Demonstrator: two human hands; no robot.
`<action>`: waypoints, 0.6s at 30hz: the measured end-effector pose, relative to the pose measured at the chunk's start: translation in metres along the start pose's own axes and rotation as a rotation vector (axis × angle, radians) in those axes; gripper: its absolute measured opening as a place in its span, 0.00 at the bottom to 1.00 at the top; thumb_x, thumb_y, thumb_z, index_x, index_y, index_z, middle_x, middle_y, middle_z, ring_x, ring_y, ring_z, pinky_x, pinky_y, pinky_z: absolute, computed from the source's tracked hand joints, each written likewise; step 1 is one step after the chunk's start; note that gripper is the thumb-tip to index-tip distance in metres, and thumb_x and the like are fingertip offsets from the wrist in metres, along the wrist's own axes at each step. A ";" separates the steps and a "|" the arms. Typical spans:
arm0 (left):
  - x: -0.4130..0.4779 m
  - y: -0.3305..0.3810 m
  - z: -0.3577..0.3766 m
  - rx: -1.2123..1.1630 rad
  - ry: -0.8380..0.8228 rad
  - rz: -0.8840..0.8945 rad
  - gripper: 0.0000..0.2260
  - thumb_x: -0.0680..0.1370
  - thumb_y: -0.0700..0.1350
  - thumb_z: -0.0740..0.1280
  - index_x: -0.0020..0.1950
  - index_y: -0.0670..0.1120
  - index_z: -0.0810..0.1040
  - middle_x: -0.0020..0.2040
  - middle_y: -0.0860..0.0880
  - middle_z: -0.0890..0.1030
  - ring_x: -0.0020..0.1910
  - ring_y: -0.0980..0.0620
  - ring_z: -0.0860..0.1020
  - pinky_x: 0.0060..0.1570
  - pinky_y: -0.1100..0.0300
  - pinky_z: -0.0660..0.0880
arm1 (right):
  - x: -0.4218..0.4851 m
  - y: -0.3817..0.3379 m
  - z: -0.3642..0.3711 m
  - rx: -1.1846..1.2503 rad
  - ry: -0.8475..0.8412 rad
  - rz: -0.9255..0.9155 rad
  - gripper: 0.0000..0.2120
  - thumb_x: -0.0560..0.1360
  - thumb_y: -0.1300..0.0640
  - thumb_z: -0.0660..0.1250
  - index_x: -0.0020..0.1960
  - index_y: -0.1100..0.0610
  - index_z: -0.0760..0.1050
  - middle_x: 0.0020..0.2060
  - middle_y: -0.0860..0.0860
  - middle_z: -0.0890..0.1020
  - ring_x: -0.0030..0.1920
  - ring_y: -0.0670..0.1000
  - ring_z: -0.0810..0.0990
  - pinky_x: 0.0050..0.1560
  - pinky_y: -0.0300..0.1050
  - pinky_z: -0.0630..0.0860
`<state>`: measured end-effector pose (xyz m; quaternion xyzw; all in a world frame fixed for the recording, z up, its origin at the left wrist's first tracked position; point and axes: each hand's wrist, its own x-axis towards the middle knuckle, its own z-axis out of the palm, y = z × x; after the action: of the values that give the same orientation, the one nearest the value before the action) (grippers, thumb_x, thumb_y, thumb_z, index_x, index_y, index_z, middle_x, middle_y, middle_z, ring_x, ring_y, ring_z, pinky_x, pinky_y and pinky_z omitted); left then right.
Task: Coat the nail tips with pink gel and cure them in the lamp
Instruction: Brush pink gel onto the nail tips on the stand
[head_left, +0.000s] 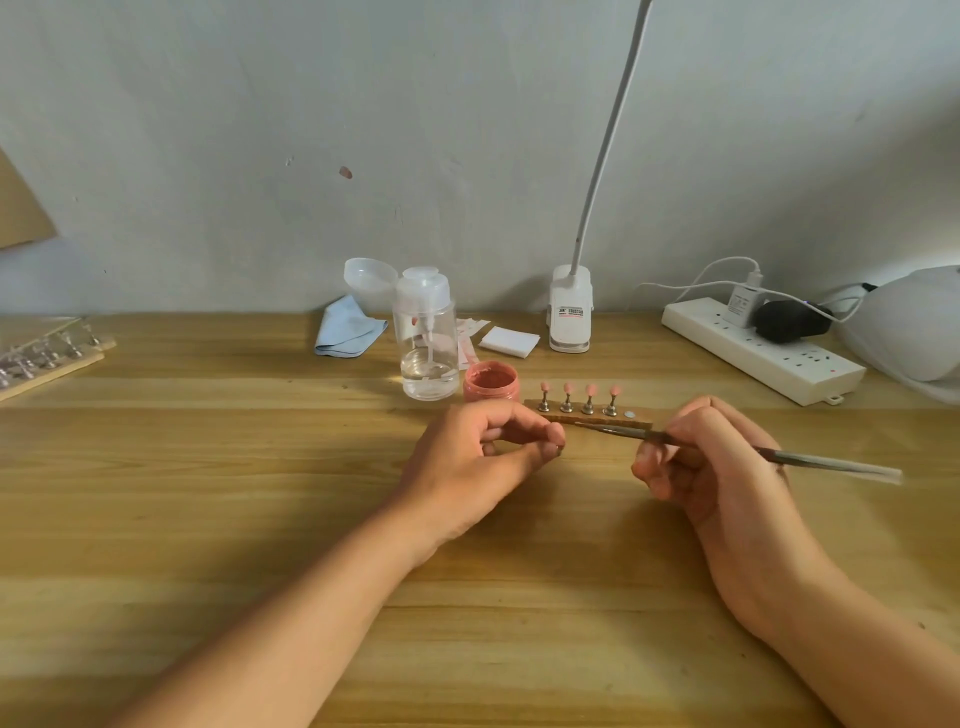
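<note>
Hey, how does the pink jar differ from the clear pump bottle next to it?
The pink jar is short and squat; the pump bottle stands much taller. The jar looks opaque pink, with pink gel at its open mouth; the bottle is clear, with a little clear liquid at the bottom. Both stand upright, side by side, on the wooden table.

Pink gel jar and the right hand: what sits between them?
A wooden strip carrying four pink nail tips on metal stands, shown in the head view.
</note>
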<state>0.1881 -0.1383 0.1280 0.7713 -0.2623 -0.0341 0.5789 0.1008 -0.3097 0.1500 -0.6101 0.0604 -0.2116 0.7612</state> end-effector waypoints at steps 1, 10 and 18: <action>0.000 0.001 0.000 -0.001 -0.002 0.001 0.02 0.74 0.51 0.75 0.44 0.59 0.85 0.48 0.58 0.86 0.57 0.57 0.80 0.67 0.49 0.72 | 0.000 0.001 0.000 -0.014 -0.002 -0.002 0.12 0.78 0.66 0.58 0.36 0.60 0.68 0.26 0.54 0.77 0.28 0.50 0.71 0.32 0.40 0.71; -0.002 0.005 0.001 -0.031 0.013 0.030 0.06 0.75 0.44 0.75 0.45 0.56 0.86 0.45 0.58 0.86 0.51 0.60 0.82 0.59 0.52 0.76 | 0.001 0.006 0.003 -0.247 0.077 -0.325 0.07 0.84 0.57 0.56 0.52 0.56 0.72 0.43 0.53 0.85 0.32 0.54 0.79 0.35 0.46 0.79; -0.005 0.014 0.008 -0.093 -0.040 0.050 0.09 0.74 0.37 0.74 0.47 0.51 0.83 0.46 0.51 0.87 0.49 0.50 0.85 0.50 0.53 0.79 | 0.002 0.016 -0.001 -0.564 -0.125 -0.263 0.14 0.73 0.64 0.71 0.53 0.55 0.70 0.45 0.48 0.82 0.46 0.48 0.82 0.50 0.55 0.81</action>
<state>0.1761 -0.1458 0.1368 0.7361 -0.2910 -0.0472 0.6094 0.1058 -0.3086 0.1349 -0.8115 -0.0097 -0.2450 0.5303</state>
